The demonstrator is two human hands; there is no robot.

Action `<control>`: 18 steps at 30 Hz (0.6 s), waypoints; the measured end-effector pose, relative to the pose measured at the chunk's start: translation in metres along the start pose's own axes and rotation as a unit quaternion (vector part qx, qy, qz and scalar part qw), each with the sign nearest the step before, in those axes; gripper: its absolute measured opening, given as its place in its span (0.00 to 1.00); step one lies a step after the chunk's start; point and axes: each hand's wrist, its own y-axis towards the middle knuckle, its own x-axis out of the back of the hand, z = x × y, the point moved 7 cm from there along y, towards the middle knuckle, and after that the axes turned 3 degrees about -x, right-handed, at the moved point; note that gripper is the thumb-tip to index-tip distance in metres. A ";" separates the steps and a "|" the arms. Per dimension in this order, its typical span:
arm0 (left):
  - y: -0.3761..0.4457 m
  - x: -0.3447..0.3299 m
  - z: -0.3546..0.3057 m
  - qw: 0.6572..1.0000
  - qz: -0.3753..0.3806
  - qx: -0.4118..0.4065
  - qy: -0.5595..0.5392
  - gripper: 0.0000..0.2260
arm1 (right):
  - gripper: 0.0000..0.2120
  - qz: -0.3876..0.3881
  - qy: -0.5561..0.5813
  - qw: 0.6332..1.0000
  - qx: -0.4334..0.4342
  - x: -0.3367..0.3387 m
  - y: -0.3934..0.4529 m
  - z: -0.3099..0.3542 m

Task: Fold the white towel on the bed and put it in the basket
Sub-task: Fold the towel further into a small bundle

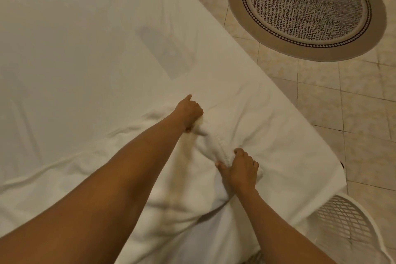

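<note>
A white towel (182, 182) lies rumpled on the white bed (85, 49), near the bed's right corner. My left hand (189, 111) is closed on the towel's far edge. My right hand (242, 169) grips the same hemmed edge nearer to me. Between the two hands the edge is bunched into a ridge. The rest of the towel trails toward me under my forearms. A white lattice basket (351, 227) stands on the floor at the lower right, beside the bed corner.
A round patterned rug (308, 8) lies on the beige tiled floor (321, 103) at the upper right. The bed's edge runs diagonally from top centre to lower right. A faint grey patch (165, 51) marks the sheet beyond my hands.
</note>
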 end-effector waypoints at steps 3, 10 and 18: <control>-0.015 -0.007 0.007 0.997 0.018 0.044 -0.057 0.24 | 0.25 0.076 -0.029 0.997 -0.012 0.000 -0.002 0.003; -0.042 -0.019 -0.001 0.995 0.002 0.045 -0.092 0.19 | 0.09 -0.037 -0.108 0.991 0.075 0.010 -0.036 0.033; -0.082 -0.036 -0.004 0.976 -0.028 0.020 -0.215 0.34 | 0.19 -0.122 -0.149 0.977 0.094 0.007 -0.090 0.047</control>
